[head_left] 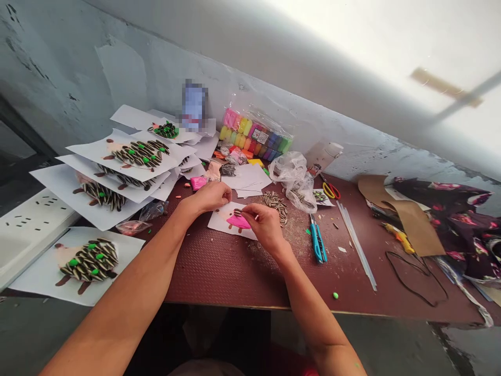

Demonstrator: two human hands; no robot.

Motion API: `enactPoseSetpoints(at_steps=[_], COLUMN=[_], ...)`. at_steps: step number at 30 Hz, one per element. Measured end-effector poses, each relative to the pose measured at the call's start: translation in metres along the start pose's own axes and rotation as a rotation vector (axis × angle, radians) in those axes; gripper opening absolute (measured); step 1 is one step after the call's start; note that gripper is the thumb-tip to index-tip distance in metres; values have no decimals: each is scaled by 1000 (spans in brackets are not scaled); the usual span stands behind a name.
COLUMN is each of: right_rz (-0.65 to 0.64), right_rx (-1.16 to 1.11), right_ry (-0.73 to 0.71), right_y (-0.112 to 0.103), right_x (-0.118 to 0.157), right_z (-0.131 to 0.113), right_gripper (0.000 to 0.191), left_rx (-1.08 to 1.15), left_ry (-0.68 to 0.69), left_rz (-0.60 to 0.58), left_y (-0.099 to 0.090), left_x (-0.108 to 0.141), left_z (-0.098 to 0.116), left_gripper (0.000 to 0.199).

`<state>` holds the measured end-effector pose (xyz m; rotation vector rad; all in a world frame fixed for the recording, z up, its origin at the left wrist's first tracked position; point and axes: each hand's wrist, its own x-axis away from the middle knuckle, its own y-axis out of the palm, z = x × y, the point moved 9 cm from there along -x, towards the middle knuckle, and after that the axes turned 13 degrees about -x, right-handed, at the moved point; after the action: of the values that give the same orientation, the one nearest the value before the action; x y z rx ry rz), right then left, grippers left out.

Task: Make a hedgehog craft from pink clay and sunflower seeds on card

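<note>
On a small white paper (216,222) in front of me is a hedgehog figure with a bright pink clay body (240,222) and brown feet. My right hand (263,222) is closed in a pinch on a striped sunflower seed (237,212) over the pink clay. At the paper's upper left edge rests my left hand (213,197), its fingers curled together; whatever lies between them is hidden. Just beyond my right hand is a pile of sunflower seeds (276,203).
Papers with seed-covered hedgehogs (143,154) are stacked at left, above another hedgehog sheet (88,263). Packs of coloured clay (254,137) stand by the wall. A teal utility knife (318,240), red-yellow scissors (331,190), glue sticks (356,245) and a yellow glue gun (401,237) lie at right.
</note>
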<state>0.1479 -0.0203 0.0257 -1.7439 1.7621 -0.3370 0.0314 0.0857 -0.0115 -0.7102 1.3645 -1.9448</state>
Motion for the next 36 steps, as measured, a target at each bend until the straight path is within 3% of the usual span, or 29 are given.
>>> enactPoseSetpoints(at_steps=[4, 15, 36], right_rz=[-60, -132, -124], right_rx=[142, 380, 425], right_ry=[-66, -71, -61], right_y=[8, 27, 32], right_x=[2, 7, 7], right_z=[-9, -7, -3], right_gripper=[16, 21, 19], left_rx=[0, -15, -27], left_ry=[-3, 0, 3], left_rz=[0, -9, 2], left_y=[1, -1, 1], left_x=[0, 0, -1], left_z=[0, 1, 0], left_gripper=[28, 27, 28])
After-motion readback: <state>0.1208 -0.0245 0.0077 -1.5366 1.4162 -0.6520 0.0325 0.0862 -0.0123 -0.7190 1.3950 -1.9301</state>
